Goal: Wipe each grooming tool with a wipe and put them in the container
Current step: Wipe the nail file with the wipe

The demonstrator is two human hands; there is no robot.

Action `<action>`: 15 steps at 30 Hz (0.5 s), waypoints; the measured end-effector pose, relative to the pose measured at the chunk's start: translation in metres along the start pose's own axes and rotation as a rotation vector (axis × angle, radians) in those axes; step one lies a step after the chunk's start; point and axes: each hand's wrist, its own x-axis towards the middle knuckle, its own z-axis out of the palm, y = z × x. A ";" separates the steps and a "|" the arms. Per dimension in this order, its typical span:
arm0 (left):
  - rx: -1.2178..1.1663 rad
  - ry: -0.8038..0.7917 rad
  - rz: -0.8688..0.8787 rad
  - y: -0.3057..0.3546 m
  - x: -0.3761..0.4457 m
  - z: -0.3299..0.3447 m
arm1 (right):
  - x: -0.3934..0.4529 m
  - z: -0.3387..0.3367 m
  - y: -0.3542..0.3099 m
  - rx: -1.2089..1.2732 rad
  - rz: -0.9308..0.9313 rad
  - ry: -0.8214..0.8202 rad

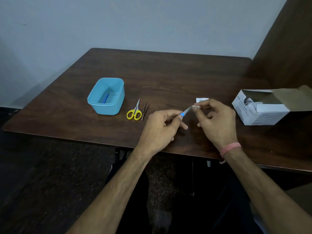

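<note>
**One tool in the tub, one under the wipe, two waiting**

A person seated at a dark wooden table (168, 73) holds a slim metal tool with a blue handle (186, 110) (it looks like a nail file, though its exact kind is hard to tell) between both hands above the near part of the tabletop. The left hand (160, 127) is closed around the blue end, steadying it so the bare metal points up and right. The right hand (217, 119) pinches a small white wipe (197, 107) about the metal tip with thumb and forefinger, the other fingers loosely curled; this appears to be the wiping step.

The blue container (106, 97) stands to the left, open-topped, with one blue tool (106, 97) already lying in it. Just beside it lie yellow-handled scissors (134, 111) and tweezers (145, 109), close together but apart, seemingly still to be cleaned. A torn wipe packet (202, 99) lies behind the right hand, and the open box of wipes (260, 108) sits well right, within reach.

The tabletop between hands and container is bare, so the path left looks open; the scissors lie nearest that path.
</note>
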 end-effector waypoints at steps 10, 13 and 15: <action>0.016 0.000 0.008 0.002 0.000 0.000 | -0.002 0.000 -0.002 -0.010 -0.077 -0.069; 0.028 -0.013 0.024 0.002 0.000 -0.002 | -0.004 0.000 -0.004 -0.001 -0.118 -0.128; 0.032 -0.012 0.022 0.002 0.000 -0.002 | -0.002 0.000 -0.001 -0.002 -0.095 -0.093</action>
